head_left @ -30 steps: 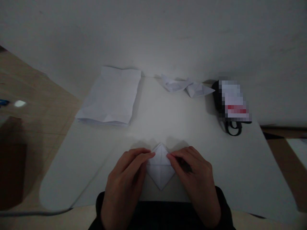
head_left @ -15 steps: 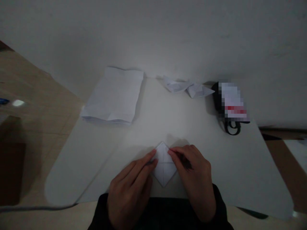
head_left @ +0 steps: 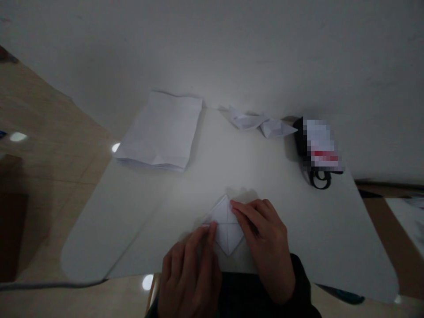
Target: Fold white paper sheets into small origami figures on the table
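A small white paper [head_left: 227,232], folded into a diamond with creases crossing at its middle, lies on the table close in front of me. My right hand [head_left: 266,243] pinches its upper right edge between thumb and forefinger. At the left corner, the thumb and forefinger of my left hand [head_left: 190,269] close on the paper, and the other fingers curl beside them. Part of the right corner is hidden behind my right thumb.
On the white table [head_left: 132,229], a stack of white paper sheets [head_left: 162,130] lies at the back left. Folded paper pieces [head_left: 263,123] rest along the wall. To their right is a black item with a strap loop [head_left: 320,180], partly blurred out.
My left hand has slid down from the upper left edge to the left corner of the folded paper. My right hand keeps its pinch at nearly the same place.
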Demonstrator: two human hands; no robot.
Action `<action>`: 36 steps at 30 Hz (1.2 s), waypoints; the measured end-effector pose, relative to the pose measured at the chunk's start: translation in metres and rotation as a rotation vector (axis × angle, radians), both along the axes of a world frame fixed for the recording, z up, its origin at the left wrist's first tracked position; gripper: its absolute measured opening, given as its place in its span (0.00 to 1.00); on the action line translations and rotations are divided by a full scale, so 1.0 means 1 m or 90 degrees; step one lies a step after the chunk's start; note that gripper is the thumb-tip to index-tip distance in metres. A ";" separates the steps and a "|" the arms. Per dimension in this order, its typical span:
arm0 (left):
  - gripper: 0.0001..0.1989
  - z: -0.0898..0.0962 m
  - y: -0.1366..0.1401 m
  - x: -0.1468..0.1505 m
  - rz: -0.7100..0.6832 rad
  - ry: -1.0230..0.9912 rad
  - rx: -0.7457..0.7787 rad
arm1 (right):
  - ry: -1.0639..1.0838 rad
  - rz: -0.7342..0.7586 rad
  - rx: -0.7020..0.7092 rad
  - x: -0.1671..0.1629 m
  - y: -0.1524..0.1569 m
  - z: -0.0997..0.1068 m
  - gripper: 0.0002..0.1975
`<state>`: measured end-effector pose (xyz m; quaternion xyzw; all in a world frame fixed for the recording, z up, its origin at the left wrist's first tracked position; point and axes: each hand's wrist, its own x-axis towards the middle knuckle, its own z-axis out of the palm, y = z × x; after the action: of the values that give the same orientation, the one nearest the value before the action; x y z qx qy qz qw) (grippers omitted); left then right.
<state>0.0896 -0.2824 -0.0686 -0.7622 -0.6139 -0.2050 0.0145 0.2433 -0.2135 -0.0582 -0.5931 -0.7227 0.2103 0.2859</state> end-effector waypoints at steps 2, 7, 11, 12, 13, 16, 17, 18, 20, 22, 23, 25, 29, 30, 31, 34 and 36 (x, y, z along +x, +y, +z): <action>0.22 -0.002 -0.003 0.007 -0.002 0.010 0.014 | -0.001 0.004 0.000 0.000 0.000 0.000 0.11; 0.20 -0.004 0.001 0.013 -0.098 0.008 0.047 | -0.008 0.007 0.017 0.001 -0.001 -0.002 0.11; 0.20 -0.002 0.002 0.015 -0.116 0.009 0.049 | -0.002 0.011 0.030 0.001 -0.001 -0.002 0.10; 0.20 -0.001 0.002 0.015 -0.107 0.003 0.047 | 0.001 0.009 0.037 0.001 0.000 -0.002 0.10; 0.20 0.000 0.002 0.016 -0.099 -0.002 0.045 | 0.002 0.006 0.041 0.001 0.000 -0.002 0.09; 0.18 0.004 0.003 0.018 -0.096 -0.017 0.037 | 0.003 0.000 0.042 0.001 0.000 0.000 0.08; 0.18 0.005 0.004 0.018 -0.099 -0.022 0.033 | 0.004 -0.001 0.040 0.001 0.000 0.000 0.08; 0.17 0.007 0.005 0.018 -0.101 -0.026 0.029 | 0.006 -0.003 0.038 0.000 -0.001 0.000 0.08; 0.17 0.009 0.007 0.018 -0.100 -0.032 0.029 | 0.010 -0.005 0.036 0.000 -0.001 0.000 0.08; 0.17 0.010 0.009 0.018 -0.100 -0.029 0.033 | 0.012 -0.008 0.033 -0.001 0.000 -0.001 0.07; 0.17 0.010 0.010 0.017 -0.102 -0.024 0.034 | 0.014 -0.010 0.031 -0.001 0.000 -0.001 0.07; 0.19 0.009 0.012 0.017 -0.110 -0.007 0.032 | 0.024 -0.016 0.022 -0.001 0.001 -0.001 0.07; 0.23 0.007 0.014 0.014 -0.116 0.019 0.033 | 0.079 -0.044 0.017 0.006 -0.007 0.003 0.07; 0.23 0.006 0.014 0.014 -0.116 0.020 0.036 | 0.086 -0.057 0.033 0.009 -0.011 0.004 0.08; 0.23 0.005 0.014 0.013 -0.117 0.022 0.038 | 0.081 -0.070 0.057 0.012 -0.017 0.006 0.08; 0.23 0.004 0.014 0.014 -0.117 0.024 0.036 | 0.026 -0.078 0.152 0.019 -0.034 0.008 0.12; 0.23 0.003 0.014 0.015 -0.112 0.024 0.033 | -0.006 -0.027 0.187 0.020 -0.043 0.006 0.15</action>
<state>0.1042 -0.2679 -0.0652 -0.8162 -0.5389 -0.2066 0.0276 0.2632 -0.2565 -0.0525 -0.5609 -0.7344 0.0937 0.3705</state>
